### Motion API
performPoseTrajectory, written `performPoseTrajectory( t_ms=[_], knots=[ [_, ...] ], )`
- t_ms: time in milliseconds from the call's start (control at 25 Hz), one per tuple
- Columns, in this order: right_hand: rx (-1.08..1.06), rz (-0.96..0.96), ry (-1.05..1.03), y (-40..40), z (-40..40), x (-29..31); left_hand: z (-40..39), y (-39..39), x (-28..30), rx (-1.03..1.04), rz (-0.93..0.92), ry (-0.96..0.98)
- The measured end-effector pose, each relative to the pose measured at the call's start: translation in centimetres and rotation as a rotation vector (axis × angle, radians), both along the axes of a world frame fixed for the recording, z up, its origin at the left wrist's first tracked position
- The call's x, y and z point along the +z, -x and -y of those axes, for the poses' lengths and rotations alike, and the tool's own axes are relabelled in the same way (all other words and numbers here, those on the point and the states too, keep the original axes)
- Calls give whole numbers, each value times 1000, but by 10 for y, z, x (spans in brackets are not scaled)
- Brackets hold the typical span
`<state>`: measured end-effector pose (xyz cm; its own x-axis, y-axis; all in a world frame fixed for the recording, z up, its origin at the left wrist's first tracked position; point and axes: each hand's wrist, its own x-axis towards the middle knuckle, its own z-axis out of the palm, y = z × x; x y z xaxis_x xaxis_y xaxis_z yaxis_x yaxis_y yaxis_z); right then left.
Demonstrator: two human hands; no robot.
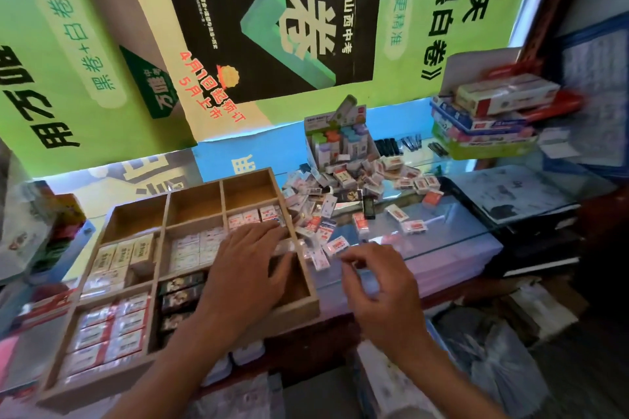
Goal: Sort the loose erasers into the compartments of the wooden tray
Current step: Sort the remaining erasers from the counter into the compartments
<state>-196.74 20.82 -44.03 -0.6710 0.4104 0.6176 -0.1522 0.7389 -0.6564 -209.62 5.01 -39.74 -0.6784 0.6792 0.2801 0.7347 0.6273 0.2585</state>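
Wooden tray (308, 269): sits on the left of the glass worktop (452, 235); the left and middle compartments hold neat rows of erasers, the three back compartments look empty.
Left hand (248, 262): lies flat over the tray's right-hand column, fingers (269, 230) straight and slightly spread, pressing on the erasers there.
Right hand (377, 282): hovers just right of the tray, thumb and forefinger nearly closed; whether they pinch an eraser cannot be told.
Loose erasers (357, 180): heaped and scattered on the worktop, right of the tray.
Doing it well: probably match each wrapper to its compartment, lay it flat and aligned, steadying the row with the left hand.
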Motion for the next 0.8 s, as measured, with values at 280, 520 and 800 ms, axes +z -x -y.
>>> performPoseTrajectory(
  t_ms=[280,520,800],
  knots=[
    [-154,446,-163,40,-108,-7,-111,9,9,-21,-64,85],
    [-274,411,-433,59,-105,-29,-168,45,-16,-39,-128,415],
    [-334,331,-301,62,-104,-33,-175,51,-17,-23,-177,319]
  ],
)
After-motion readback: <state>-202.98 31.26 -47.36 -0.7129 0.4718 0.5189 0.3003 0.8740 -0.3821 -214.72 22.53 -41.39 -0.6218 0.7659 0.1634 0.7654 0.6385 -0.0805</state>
